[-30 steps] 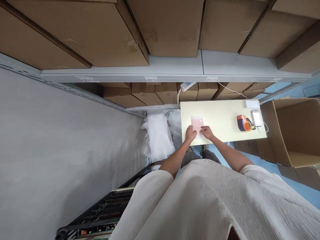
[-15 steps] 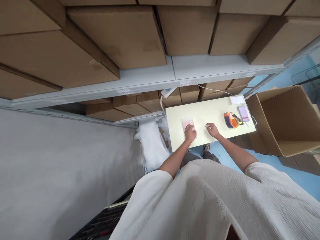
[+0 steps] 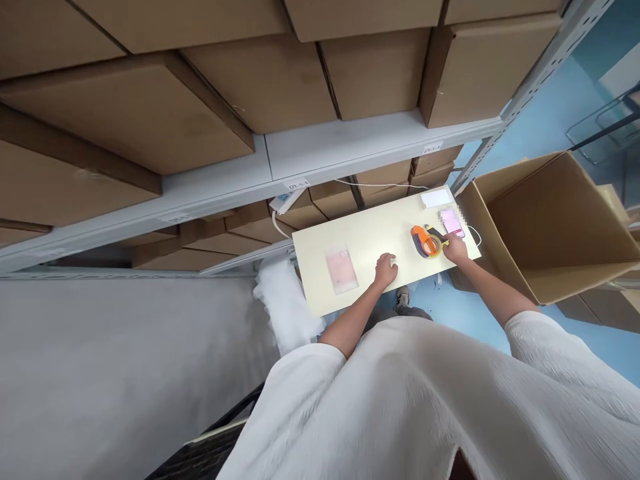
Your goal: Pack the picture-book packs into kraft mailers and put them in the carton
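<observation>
On the pale tabletop [image 3: 315, 267], a pink flat packet in a clear sleeve [image 3: 343, 270] lies at the left, apart from both hands. My left hand [image 3: 386, 271] rests over the middle of the table, its fingers loosely bent and apart with nothing in them. Toward the right end, my right hand [image 3: 456, 249] has its fingers closed at the handle end of an orange and dark tape dispenser [image 3: 425, 241]. Just beyond that hand lies a phone with a lit pink screen [image 3: 452, 221], partly blurred out.
A white box [image 3: 435, 199] sits at the table's far right corner. Beside the table stands a large open carton [image 3: 565, 227]. Shelves with cardboard boxes [image 3: 380, 73] rise in front. A power strip [image 3: 287, 200] hangs at the shelf, and white packing material [image 3: 287, 307] lies left.
My left hand has left the pink packet and moved right. My right hand has reached right to the tape dispenser's handle. The camera view has shifted to the right.
</observation>
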Demonstrator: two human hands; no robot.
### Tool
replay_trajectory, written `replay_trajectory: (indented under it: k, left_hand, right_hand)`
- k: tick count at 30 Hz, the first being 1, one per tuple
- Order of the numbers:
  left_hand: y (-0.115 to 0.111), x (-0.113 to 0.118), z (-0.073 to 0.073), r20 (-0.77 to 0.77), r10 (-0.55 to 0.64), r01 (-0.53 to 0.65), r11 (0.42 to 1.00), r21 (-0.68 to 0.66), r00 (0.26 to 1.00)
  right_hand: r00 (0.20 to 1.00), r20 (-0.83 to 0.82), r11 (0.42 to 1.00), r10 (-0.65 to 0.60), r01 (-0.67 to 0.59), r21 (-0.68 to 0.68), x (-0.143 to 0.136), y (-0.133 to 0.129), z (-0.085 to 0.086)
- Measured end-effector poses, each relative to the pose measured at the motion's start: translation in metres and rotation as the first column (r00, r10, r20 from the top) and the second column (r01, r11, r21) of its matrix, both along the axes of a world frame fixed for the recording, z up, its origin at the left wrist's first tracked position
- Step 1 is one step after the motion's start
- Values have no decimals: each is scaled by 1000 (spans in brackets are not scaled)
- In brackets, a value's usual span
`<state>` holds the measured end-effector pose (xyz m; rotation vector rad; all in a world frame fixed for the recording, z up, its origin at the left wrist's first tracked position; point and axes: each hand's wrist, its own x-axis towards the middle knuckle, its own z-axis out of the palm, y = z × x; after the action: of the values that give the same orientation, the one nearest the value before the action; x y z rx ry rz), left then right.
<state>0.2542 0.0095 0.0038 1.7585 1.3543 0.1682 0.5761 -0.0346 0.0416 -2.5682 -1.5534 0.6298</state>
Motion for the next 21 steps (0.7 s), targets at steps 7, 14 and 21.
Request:
replay_trajectory:
  k: [7,14,21]
  left_hand:
    - [-14,8,-12,-54,0,-1,1000,-8,999]
    - [-10,-4,-15,-35,24,-24,1000,1,999]
    - [-12,-8,-18,-23,46,-46,999,-19,999]
  right_hand:
    - [952,101,952,288,-273,-141,24,10,-20]
    - [934,133,937,333,-312,-156,22,17,-30]
    - [950,97,951,296,-283,-126,27,28,-28]
